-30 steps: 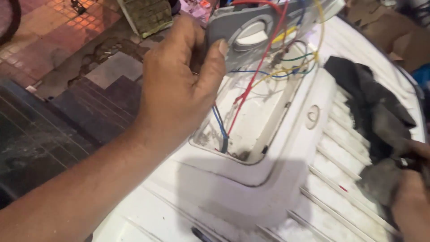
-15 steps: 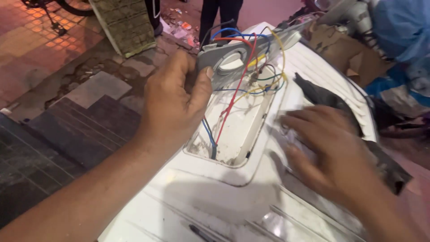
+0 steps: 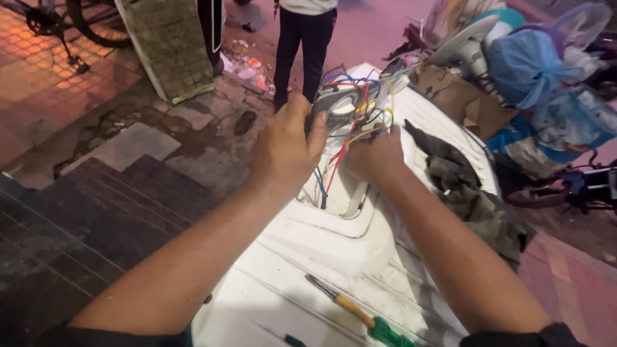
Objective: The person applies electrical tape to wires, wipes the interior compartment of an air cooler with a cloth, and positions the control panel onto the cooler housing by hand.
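Since half a second before, the right hand [image 3: 379, 157] had left the dark cloth side and moved up to the bundle of coloured wires [image 3: 350, 128], while the left hand [image 3: 286, 151] had stayed closed on the grey panel [image 3: 337, 103].

The grey panel, a flat plate with a round opening, was lifted above a rectangular recess [image 3: 344, 193] in the top of a white plastic casing [image 3: 308, 257]. The left hand gripped it by its near edge, thumb in front, fingers curled around it. Red, blue, yellow and green wires ran from the panel down into the recess. The right hand lay against these wires just beside the panel, its fingers curled; whether it pinched a wire could not be told.

A crumpled dark cloth [image 3: 475, 193] lay on the casing, right of the recess. Nearer the viewer, a screwdriver [image 3: 360, 315] with a yellow and green handle rested on the casing. Beyond, a person's dark-trousered legs [image 3: 302, 45] stood on broken pavement.
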